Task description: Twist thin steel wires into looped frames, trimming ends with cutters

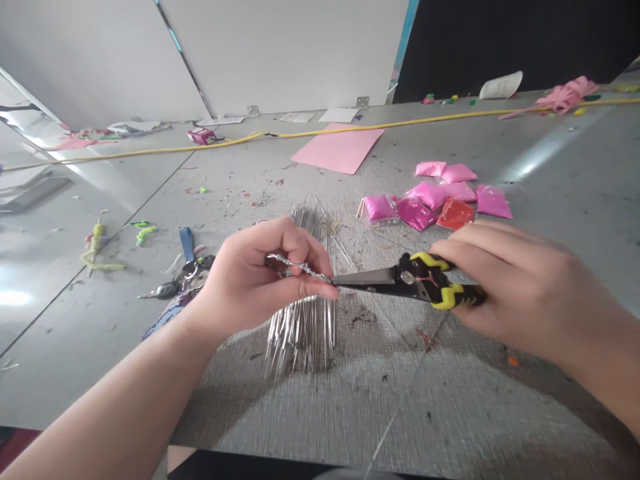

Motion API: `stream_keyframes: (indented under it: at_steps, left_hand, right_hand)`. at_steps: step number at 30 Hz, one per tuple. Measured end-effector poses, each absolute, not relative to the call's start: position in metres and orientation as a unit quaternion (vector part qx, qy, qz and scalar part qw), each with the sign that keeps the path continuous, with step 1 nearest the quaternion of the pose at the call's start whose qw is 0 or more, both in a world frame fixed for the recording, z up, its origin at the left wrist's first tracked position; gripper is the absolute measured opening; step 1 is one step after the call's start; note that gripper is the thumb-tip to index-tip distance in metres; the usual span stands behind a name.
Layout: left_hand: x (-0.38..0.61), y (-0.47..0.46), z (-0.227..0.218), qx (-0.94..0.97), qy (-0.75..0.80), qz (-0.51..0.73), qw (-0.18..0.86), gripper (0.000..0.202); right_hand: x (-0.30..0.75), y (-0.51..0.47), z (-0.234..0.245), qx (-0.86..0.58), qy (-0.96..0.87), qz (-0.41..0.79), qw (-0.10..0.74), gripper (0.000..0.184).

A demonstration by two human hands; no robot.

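Note:
My left hand (280, 267) pinches a short piece of twisted silvery wire (300, 267) between thumb and fingers, above the table. My right hand (520, 287) is wrapped round the black and yellow handles of long-nose pliers (370, 280), which lie level and point left. The pliers' tips meet the wire's end at my left fingertips; whether the jaws grip it I cannot tell. Beneath my left hand lies a bundle of thin, straight metal wires (300, 333), partly covered by the hand.
Several pink packets (430, 195) and a red packet (456, 213) lie beyond my right hand. Keys (165, 289) sit beside my left wrist. A pink sheet (340, 148), a yellow cable (320, 133) and a white cup (501, 85) are farther back. Yellow pipe-cleaner pieces (97, 247) lie at left.

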State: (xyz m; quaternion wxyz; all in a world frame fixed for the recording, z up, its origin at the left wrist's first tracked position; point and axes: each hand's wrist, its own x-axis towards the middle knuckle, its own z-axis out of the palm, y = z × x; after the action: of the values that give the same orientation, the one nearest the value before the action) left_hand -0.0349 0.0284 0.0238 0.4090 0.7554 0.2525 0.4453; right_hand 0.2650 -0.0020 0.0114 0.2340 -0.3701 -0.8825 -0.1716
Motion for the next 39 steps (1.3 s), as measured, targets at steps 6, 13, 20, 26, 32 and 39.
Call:
stream_keyframes:
  at_steps: [6, 13, 20, 26, 32, 39]
  left_hand:
    - [-0.035, 0.029, 0.024, 0.74, 0.296, 0.431, 0.423, 0.041]
    - [-0.038, 0.034, 0.022, 0.718, 0.307, 0.399, 0.48, 0.041]
    - [-0.04, 0.038, 0.02, 0.708, 0.307, 0.402, 0.494, 0.041]
    - [-0.036, 0.034, 0.018, 0.719, 0.293, 0.425, 0.465, 0.031]
    - [-0.033, 0.032, 0.01, 0.756, 0.229, 0.434, 0.433, 0.03]
    - [-0.026, 0.023, 0.007, 0.708, 0.229, 0.445, 0.498, 0.032]
  right_hand:
    - [0.264, -0.005, 0.012, -0.407, -0.88, -0.126, 0.208, 0.023]
    - [0.259, -0.002, 0.001, -0.401, -0.882, -0.143, 0.203, 0.016]
    - [0.27, 0.015, -0.008, -0.472, -0.85, -0.118, 0.205, 0.012]
    - [0.281, 0.028, -0.015, -0.581, -0.791, -0.091, 0.166, 0.027]
    - [0.278, 0.033, -0.035, -0.564, -0.815, -0.054, 0.12, 0.06]
    - [0.277, 0.035, -0.039, -0.557, -0.822, -0.049, 0.11, 0.077]
